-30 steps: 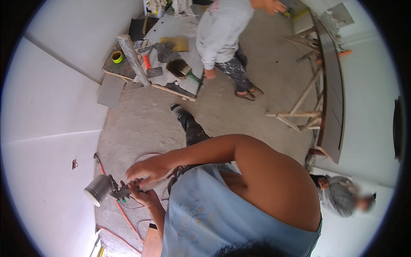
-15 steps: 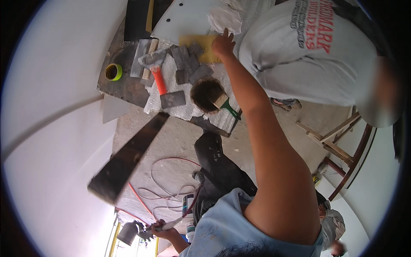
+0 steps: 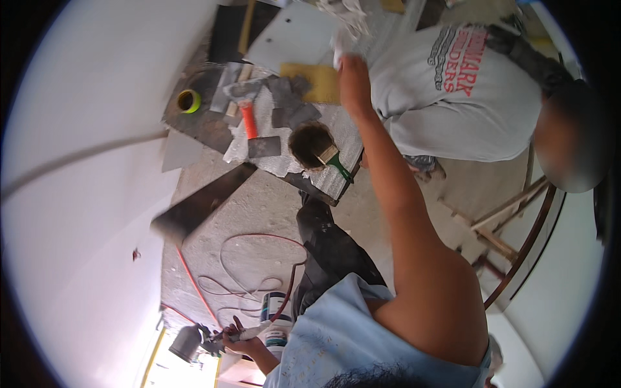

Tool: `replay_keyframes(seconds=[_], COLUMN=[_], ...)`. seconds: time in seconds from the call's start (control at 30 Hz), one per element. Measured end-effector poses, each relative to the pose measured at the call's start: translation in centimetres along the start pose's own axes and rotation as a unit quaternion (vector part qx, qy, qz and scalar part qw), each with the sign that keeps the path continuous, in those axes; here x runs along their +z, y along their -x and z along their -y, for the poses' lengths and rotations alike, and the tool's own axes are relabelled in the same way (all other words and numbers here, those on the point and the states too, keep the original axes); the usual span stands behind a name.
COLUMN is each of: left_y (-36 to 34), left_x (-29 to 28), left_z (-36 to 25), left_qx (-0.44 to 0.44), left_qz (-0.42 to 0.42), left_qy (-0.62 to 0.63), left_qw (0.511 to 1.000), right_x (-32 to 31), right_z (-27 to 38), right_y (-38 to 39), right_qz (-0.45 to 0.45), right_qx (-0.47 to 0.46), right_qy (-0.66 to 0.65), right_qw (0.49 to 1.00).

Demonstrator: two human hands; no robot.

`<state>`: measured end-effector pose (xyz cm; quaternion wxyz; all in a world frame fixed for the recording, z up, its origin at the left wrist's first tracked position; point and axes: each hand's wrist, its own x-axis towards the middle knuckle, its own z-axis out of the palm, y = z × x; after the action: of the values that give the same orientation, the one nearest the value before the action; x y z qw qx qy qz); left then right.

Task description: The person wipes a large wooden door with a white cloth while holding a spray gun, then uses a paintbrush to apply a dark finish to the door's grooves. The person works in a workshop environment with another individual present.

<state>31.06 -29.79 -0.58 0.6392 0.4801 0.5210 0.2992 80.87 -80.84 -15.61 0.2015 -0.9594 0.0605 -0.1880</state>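
Observation:
At the lower left my left hand (image 3: 239, 341) holds a spray gun (image 3: 213, 343) with a grey cup (image 3: 186, 343); one finger stands out from the grip. My right arm stretches to the far side of the table. There my right hand (image 3: 354, 81) is closed on a crumpled white cloth (image 3: 349, 22), blurred by motion. Beside that hand lies a yellow sheet (image 3: 317, 83). Nearer are a dark round container (image 3: 307, 145) with a green-handled brush (image 3: 336, 165) across its rim, grey sanding sheets (image 3: 284, 94) and an orange-handled scraper (image 3: 248, 119).
A co-worker in a grey shirt (image 3: 414, 123) bends beside the table on the right. A yellow-green tape roll (image 3: 189, 101) sits at the table's left. A dark board (image 3: 207, 200) juts toward me. Red hose (image 3: 197, 284) loops over the floor near paint buckets (image 3: 275, 307). Wooden frames (image 3: 511, 213) stand right.
My right hand has closed on the white cloth and lifted it from the table, away from the yellow sheet. The left hand still holds the spray gun. The view has shifted slightly.

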Motion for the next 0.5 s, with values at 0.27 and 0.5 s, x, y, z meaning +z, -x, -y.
replay_keyframes(seconds=[0.27, 0.5], left_y=[7.8, 14.3], left_x=[-12.3, -27.6], left_z=[0.5, 2.9], left_qx=[0.017, 0.059], left_qz=[-0.007, 0.097], left_qy=[0.010, 0.003], left_qw=[1.000, 0.993], right_x=[-14.3, -27.4], right_z=[23.0, 40.8], right_y=[33.8, 59.5], right_qz=[0.472, 0.553], right_qx=[-0.322, -0.519], right_qy=[-0.257, -0.308], right_qw=[0.780, 0.574])
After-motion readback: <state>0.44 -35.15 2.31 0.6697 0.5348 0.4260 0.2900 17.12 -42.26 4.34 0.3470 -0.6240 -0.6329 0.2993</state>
